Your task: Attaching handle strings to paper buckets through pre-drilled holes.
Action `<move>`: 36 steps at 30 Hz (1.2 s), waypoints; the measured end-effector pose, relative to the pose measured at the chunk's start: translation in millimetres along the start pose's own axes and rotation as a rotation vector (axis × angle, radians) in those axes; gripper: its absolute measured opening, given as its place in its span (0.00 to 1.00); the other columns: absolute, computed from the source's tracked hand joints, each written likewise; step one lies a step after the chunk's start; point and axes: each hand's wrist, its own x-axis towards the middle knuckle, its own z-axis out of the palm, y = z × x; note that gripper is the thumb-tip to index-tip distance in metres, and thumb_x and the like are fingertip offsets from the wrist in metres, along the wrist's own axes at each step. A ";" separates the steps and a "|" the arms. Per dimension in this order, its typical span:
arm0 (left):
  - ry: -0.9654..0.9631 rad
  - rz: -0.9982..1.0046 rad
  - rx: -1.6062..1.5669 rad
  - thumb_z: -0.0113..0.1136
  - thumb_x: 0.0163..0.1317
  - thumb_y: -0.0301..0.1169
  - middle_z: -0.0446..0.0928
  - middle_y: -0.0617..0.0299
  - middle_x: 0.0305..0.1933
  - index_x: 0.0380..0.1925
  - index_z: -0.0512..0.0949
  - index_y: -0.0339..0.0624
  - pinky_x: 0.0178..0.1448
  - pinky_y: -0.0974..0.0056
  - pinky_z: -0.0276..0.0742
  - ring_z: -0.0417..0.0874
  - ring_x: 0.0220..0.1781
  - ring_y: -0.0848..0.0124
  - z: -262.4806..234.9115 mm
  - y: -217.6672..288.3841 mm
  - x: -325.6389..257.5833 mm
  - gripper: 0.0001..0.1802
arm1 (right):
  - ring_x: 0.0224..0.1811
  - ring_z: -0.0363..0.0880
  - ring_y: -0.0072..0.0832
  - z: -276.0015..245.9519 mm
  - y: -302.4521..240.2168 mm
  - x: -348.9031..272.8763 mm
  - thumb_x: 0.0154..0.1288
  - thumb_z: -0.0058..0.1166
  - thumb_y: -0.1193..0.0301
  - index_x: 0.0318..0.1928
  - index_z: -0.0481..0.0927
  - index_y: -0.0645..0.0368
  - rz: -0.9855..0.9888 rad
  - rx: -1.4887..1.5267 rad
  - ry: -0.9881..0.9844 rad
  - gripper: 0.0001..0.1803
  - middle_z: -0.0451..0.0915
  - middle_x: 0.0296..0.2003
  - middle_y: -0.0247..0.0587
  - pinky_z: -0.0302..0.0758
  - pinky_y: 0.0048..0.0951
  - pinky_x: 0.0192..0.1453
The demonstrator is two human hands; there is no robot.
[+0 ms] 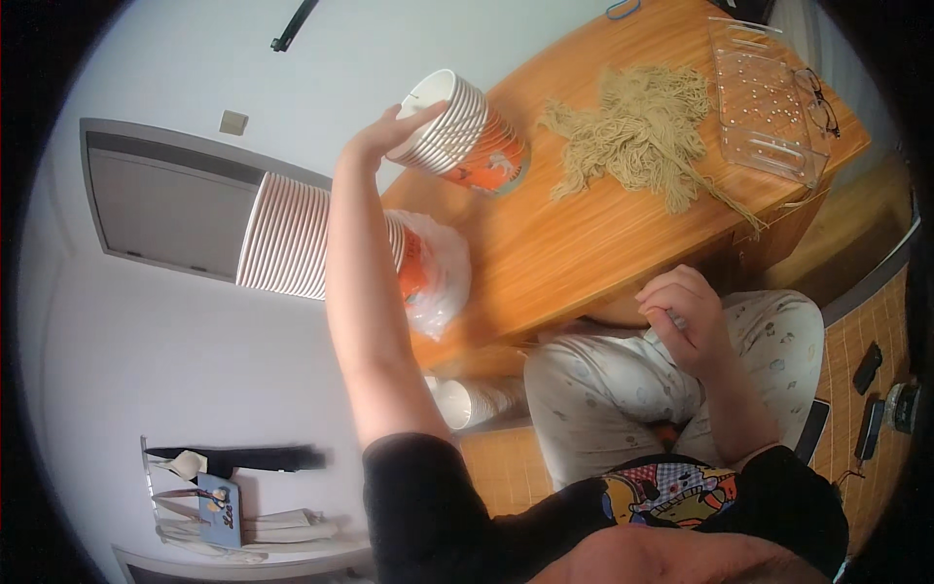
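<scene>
My left hand (394,134) is at the top of a leaning stack of orange and white paper buckets (482,146) on the wooden table. Its fingers close over the rim of the top bucket, one reaching across into the mouth. My left forearm passes in front of a second, longer stack of paper buckets (292,234), partly wrapped in a clear plastic bag (443,268). Above my lap, my right hand (686,316) is curled, the fingers bent toward the thumb. Something small and pale shows at the fingers, too small to name.
A loose heap of tan yarn (642,127) lies on the table (545,253), strands trailing over its front edge. Beyond it are a clear plastic tray (764,102) with small white beads and a pair of glasses (819,102). White cups (472,401) are stacked below the table's left end.
</scene>
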 end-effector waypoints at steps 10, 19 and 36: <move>0.037 -0.029 -0.005 0.53 0.39 0.78 0.40 0.42 0.76 0.73 0.35 0.45 0.72 0.34 0.39 0.41 0.77 0.46 10.2 -3.8 2.6 0.72 | 0.32 0.75 0.38 1.0 -8.5 -0.4 0.53 0.55 0.79 0.29 0.76 0.60 0.002 -0.011 -0.003 0.03 0.80 0.31 0.41 0.70 0.34 0.40; 1.130 0.635 0.357 0.56 0.64 0.47 0.67 0.48 0.66 0.59 0.70 0.43 0.71 0.34 0.42 0.65 0.69 0.53 -22.9 -14.4 -98.9 0.28 | 0.33 0.76 0.38 -16.6 -21.5 -6.7 0.54 0.54 0.80 0.29 0.76 0.62 -0.020 0.011 0.035 0.02 0.80 0.31 0.43 0.71 0.34 0.42; 0.458 0.288 -0.186 0.56 0.67 0.40 0.82 0.60 0.39 0.46 0.80 0.31 0.50 0.69 0.71 0.79 0.43 0.74 -118.9 -161.2 -198.4 0.21 | 0.34 0.76 0.38 -24.7 -62.3 -12.4 0.56 0.54 0.79 0.30 0.76 0.62 -0.151 -0.019 0.068 0.01 0.80 0.32 0.43 0.71 0.33 0.42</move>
